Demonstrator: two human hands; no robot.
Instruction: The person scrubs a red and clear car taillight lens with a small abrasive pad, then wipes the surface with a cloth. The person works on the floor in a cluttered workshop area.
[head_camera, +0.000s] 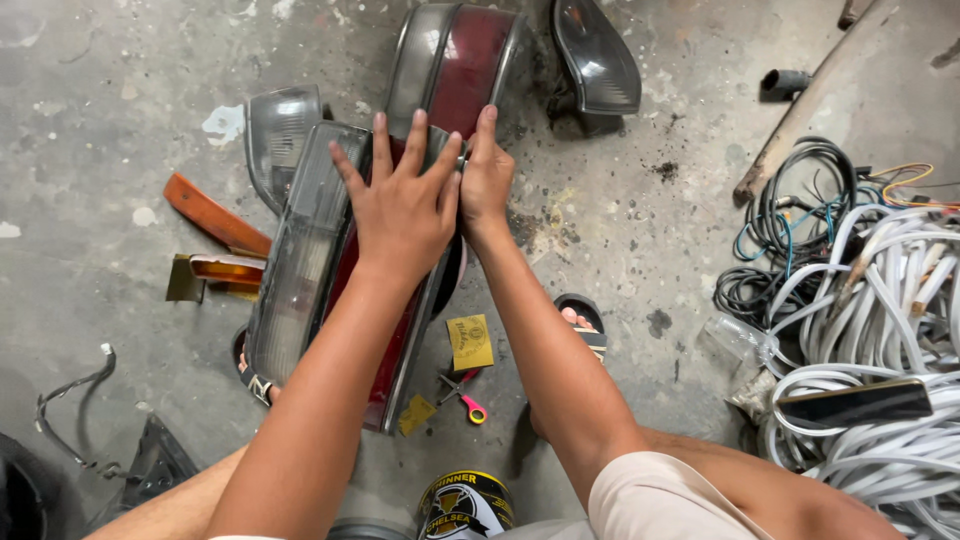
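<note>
A long car tail lamp (300, 270) with grey and red lenses is lain on the concrete floor (640, 220), pressed by the left hand (400, 205) laid flat with fingers spread, while its far edge is gripped by the right hand (487, 175), beside small pink-handled scissors (462, 397) and a white cable pile (880, 320).

On a workshop floor: 2 hands (405, 210) and (487, 180), 4 vehicle lamp units — 2 red-and-smoked tail lamps (300, 270) and (455, 65), 2 dark smoked lenses (280, 135) and (597, 55) — 2 amber lenses (215, 215) and (228, 270), 2 sandalled feet (582, 318) and (255, 380), 1 pair of pink-handled scissors (465, 400), 1 tin (465, 505).
</note>
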